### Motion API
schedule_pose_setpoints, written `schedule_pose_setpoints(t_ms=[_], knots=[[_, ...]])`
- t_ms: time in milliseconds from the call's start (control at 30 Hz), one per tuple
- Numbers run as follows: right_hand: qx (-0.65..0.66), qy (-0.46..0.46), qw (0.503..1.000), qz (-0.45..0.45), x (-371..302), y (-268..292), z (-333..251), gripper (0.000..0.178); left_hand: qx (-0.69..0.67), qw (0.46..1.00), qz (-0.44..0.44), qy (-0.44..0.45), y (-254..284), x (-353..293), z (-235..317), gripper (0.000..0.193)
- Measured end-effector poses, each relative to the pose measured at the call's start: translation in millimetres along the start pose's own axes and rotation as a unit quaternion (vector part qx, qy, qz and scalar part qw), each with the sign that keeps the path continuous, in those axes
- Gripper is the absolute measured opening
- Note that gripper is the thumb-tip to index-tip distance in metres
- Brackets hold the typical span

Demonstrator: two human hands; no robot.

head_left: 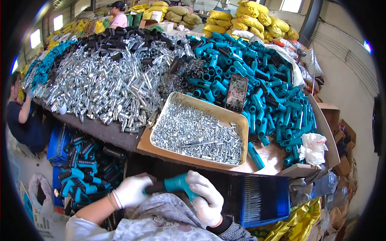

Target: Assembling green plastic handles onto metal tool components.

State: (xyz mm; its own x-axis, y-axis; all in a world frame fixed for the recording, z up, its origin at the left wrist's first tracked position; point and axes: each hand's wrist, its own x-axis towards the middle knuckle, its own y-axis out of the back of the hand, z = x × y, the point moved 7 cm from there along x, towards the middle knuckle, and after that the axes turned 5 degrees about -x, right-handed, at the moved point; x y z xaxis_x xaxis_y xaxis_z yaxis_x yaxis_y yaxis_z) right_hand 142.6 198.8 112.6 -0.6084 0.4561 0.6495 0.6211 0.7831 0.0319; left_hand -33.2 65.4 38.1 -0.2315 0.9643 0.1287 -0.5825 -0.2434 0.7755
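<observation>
Both my hands wear white gloves and are held above my lap, in front of the table's near edge. My left hand (pixel 132 193) is closed round the black end of a teal plastic tool housing (pixel 175 184). My right hand (pixel 206 197) has its fingers bent over the other end of the same housing, hiding part of it. Just beyond the hands, on the table edge, stands a cream tray (pixel 245 140) full of small silvery metal pins and screws. A single teal tube (pixel 255 156) lies right of the tray.
Silvery metal sleeves (pixel 104 84) are heaped at the left, teal housings (pixel 277 104) at the right. A phone (pixel 237 93) leans behind the tray. Below are a blue bin (pixel 277 201) with thin rods and a pile of teal-and-black handles (pixel 86 168). A person (pixel 24 116) works at far left.
</observation>
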Motion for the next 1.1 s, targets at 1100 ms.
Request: schedule_pose_setpoints(t_ms=[1100], knots=[[-0.124, -0.082, 0.982, -0.120, -6, -1, 19, 0.024, -0.190, 0.969, 0.083, 0.135, -26, 1, -26, 0.030]])
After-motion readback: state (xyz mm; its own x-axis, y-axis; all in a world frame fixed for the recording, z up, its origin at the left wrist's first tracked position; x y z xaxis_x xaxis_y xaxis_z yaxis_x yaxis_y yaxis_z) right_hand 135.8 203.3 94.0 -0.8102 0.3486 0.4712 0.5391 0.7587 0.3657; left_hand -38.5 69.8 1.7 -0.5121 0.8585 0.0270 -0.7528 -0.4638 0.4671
